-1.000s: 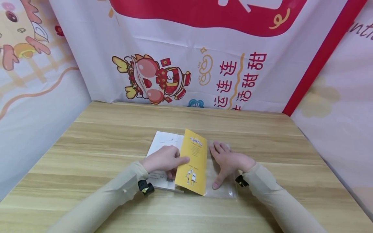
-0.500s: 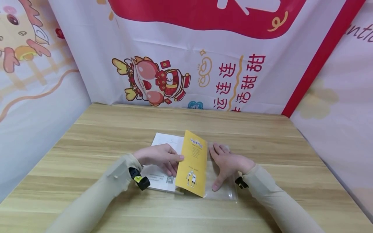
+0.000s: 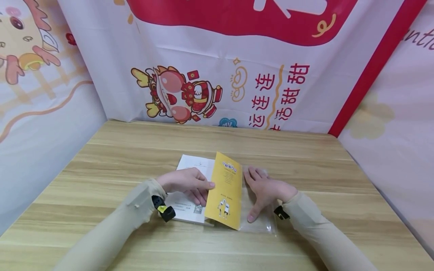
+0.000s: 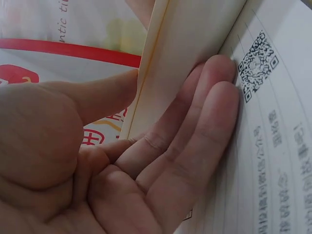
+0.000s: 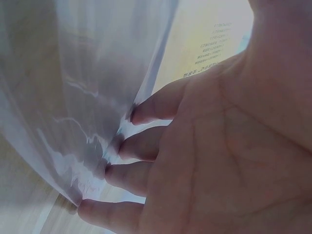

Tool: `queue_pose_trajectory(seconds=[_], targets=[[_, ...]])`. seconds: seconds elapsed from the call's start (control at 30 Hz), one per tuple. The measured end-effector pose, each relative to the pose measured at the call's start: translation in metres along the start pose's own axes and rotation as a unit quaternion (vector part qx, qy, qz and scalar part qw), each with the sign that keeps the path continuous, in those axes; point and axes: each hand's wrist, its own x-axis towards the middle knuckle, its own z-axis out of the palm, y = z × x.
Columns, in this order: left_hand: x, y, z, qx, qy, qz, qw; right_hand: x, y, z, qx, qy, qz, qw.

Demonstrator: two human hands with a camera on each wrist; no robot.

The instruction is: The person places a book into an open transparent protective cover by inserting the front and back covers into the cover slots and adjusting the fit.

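Observation:
A book lies on the table with a white, printed page [image 3: 194,162] showing a QR code [image 4: 258,66]. Its yellow book cover [image 3: 223,192] stands raised at a slant, with text and a small cartoon figure. My left hand [image 3: 184,182] pinches the cover's left edge, thumb on the edge and other fingers behind it, tips against the page. To the right, a clear plastic sleeve [image 3: 261,222] lies flat beside the cover. My right hand [image 3: 266,188] presses on that plastic with fingers extended; in the right wrist view its fingertips touch the wrinkled film.
The wood-grain table [image 3: 135,150] extends around the book. Behind it hangs a white and red printed cloth [image 3: 203,45]. More printed cloth [image 3: 34,113] stands at the left side and the right side. Both wrists wear black straps.
My left thumb has slid left from the cover's face to its edge, and the hand has drawn slightly left, uncovering the QR code. The right hand stays in place.

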Motion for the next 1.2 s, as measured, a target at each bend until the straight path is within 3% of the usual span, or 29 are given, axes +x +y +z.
queue_pose_trajectory(seconds=[1.2], targets=[[-0.0006, 0.0028, 0.0075, 0.0, 0.008, 0.004, 1.0, -0.0004, -0.0001, -0.0002, 0.006, -0.002, -0.004, 1.0]])
